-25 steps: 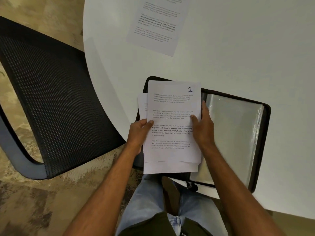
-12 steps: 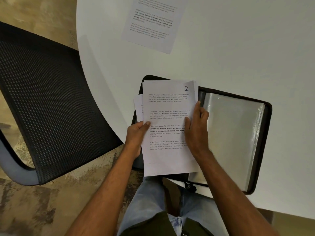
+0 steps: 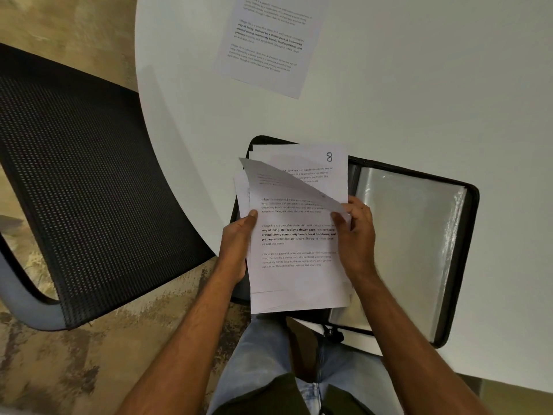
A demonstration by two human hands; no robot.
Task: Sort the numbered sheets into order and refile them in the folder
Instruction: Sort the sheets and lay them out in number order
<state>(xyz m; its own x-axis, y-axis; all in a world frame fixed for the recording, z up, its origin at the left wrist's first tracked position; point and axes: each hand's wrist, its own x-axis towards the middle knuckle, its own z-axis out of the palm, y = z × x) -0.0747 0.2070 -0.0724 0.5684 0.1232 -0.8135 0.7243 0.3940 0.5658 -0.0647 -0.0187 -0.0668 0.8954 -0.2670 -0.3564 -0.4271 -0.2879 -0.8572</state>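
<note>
I hold a stack of printed sheets (image 3: 296, 259) over the near edge of the white table. My left hand (image 3: 238, 238) grips the stack's left edge, thumb on top. My right hand (image 3: 356, 232) pinches the right edge of the top sheet (image 3: 287, 182), whose upper part curls down towards me. Behind that curl shows a sheet marked 8 (image 3: 329, 157) at its top right corner. Under the stack lies the open black folder (image 3: 466, 223) with clear plastic sleeves (image 3: 410, 235). One more printed sheet (image 3: 269, 40) lies flat at the table's far side.
A black mesh chair (image 3: 80, 187) stands left of the round white table (image 3: 419, 100), over a patterned floor. My legs in jeans sit under the table edge. The folder's zip pull (image 3: 330, 332) hangs at its near edge.
The top sheet marked 2 lay flat before; now my right hand has bent its top down, uncovering the sheet marked 8. My left hand has kept its grip.
</note>
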